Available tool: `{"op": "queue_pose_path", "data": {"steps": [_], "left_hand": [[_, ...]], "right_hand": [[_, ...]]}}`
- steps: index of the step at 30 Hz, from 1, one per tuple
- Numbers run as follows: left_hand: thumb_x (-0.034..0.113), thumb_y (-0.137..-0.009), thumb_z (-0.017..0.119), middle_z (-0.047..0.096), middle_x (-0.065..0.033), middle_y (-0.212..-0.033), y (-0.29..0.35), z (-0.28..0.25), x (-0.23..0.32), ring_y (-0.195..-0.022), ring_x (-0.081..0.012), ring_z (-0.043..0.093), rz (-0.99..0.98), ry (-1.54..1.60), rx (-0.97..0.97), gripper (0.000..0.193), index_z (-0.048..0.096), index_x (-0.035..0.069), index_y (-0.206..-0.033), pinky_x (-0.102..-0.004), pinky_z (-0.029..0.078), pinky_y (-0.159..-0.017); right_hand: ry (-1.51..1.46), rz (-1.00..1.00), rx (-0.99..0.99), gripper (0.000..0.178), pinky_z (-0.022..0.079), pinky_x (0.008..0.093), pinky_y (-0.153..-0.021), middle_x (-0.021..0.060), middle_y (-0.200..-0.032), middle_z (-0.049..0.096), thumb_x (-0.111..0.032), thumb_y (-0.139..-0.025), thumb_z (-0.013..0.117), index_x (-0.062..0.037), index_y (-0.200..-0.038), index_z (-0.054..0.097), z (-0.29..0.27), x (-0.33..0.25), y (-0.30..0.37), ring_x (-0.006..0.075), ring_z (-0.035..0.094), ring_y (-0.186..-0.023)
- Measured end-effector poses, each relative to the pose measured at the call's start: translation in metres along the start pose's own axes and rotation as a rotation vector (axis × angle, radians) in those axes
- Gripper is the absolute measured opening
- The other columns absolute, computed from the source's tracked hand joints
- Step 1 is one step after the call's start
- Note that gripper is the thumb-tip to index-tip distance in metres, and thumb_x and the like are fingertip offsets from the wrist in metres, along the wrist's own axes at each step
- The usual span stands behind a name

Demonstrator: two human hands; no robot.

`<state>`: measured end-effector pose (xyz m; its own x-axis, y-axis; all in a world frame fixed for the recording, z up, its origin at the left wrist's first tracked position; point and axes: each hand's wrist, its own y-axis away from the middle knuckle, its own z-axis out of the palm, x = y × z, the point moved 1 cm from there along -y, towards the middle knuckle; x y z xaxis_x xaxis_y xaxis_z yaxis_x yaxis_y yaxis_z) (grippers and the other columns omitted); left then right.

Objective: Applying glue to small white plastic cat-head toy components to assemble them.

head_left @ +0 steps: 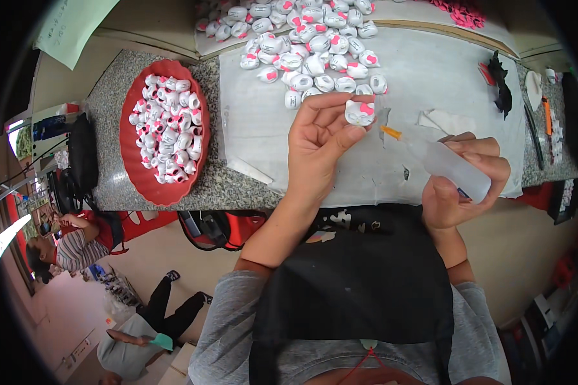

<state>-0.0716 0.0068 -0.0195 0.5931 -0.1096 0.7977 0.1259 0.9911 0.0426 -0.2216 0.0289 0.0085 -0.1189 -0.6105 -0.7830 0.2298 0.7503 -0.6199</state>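
I see the left hand [320, 142] pinching a small white figure with pink patches [360, 110] between thumb and fingertips, lifted just over the pale sheet [430, 70] that covers the speckled tabletop [109, 90], right at the near edge of the heap of like white-and-pink figures [308, 45]. My right hand [464, 181] is curled shut around a translucent squeeze bottle [444, 163], whose orange nozzle [390, 132] points at the held figure and stops just short of it. A red tray [131, 173] filled with more such figures sits well to the left, on the bare stone
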Motion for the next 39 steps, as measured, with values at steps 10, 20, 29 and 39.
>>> {"op": "queue_pose_path", "data": {"steps": [10,20,29,39], "left_hand": [[-0.001,-0.069,0.056,0.049,-0.0165,-0.100,0.0017,-0.0009,0.0009,-0.089,-0.0185,0.051,0.028,-0.037,0.013,0.035,0.040,0.003,-0.100,-0.0321,0.042,-0.079],[-0.001,-0.069,0.056,0.050,-0.0153,-0.100,0.0023,-0.0005,0.0039,-0.089,-0.0177,0.051,0.027,-0.030,0.009,0.035,0.041,0.002,-0.099,-0.0318,0.042,-0.079],[0.000,-0.069,0.056,0.050,-0.0150,-0.099,0.0038,-0.0028,0.0036,-0.088,-0.0173,0.052,0.019,-0.013,0.025,0.035,0.041,0.002,-0.100,-0.0320,0.042,-0.079],[-0.003,-0.068,0.056,0.050,-0.0149,-0.099,0.0041,-0.0034,0.0034,-0.090,-0.0170,0.050,0.000,0.035,-0.013,0.033,0.041,0.001,-0.098,-0.0271,0.041,-0.078]], "right_hand": [[-0.081,-0.061,-0.179,0.048,0.046,0.0266,-0.057,0.0082,-0.083,0.046,-0.013,-0.054,0.073,-0.0065,-0.088,0.040,-0.0022,0.0000,-0.0005,0.0183,0.052,-0.067],[-0.062,-0.064,-0.197,0.048,0.047,0.0271,-0.056,0.0077,-0.083,0.046,-0.011,-0.053,0.074,-0.0067,-0.088,0.041,0.0017,-0.0019,0.0010,0.0176,0.052,-0.067],[-0.042,-0.081,-0.237,0.047,0.045,0.0278,-0.055,0.0079,-0.083,0.046,-0.009,-0.053,0.074,-0.0061,-0.088,0.042,0.0004,-0.0060,0.0002,0.0187,0.051,-0.064],[0.015,-0.149,-0.155,0.036,0.042,0.0278,-0.048,0.0101,-0.079,0.044,-0.024,-0.068,0.063,-0.0050,-0.086,0.037,0.0054,-0.0075,0.0009,0.0153,0.045,-0.056]]}}
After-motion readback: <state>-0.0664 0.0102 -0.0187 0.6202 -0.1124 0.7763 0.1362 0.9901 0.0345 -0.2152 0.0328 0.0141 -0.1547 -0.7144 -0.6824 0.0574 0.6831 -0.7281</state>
